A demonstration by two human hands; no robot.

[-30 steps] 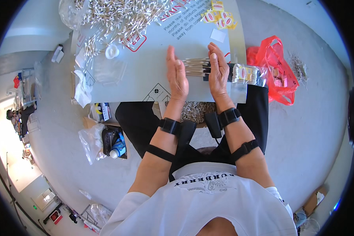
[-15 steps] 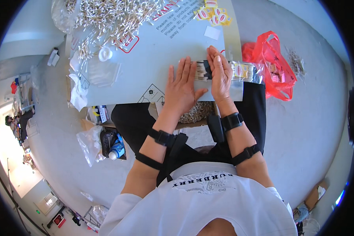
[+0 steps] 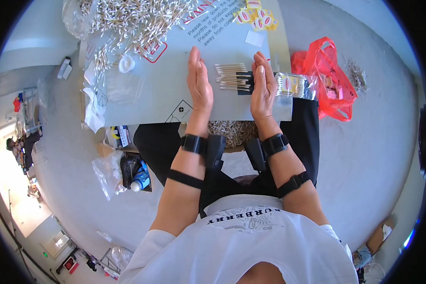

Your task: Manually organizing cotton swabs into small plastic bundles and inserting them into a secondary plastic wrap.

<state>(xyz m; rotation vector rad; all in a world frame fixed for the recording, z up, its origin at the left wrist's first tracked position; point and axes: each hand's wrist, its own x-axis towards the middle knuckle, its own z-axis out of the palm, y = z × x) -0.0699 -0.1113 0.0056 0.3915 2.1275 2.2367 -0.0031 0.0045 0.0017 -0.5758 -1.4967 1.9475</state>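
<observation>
The left hand (image 3: 199,83) stands on edge, fingers straight and together, gripping nothing. Next, swabs (image 3: 230,77) lie bunched on the desk (image 3: 163,80), partly over a black strip (image 3: 244,92): probably light, stiff, prone to roll, soft-tipped, best squeezed mid-stick. The right hand (image 3: 263,87), similarly flat and ungripping, separates them from a packet (image 3: 290,85).

On the desk (image 3: 168,87), swabs (image 3: 232,76) lay between the person's left grip (image 3: 200,83) and right grip (image 3: 264,87), both flat on edge; a packet (image 3: 290,86) lay beyond the right grip.
</observation>
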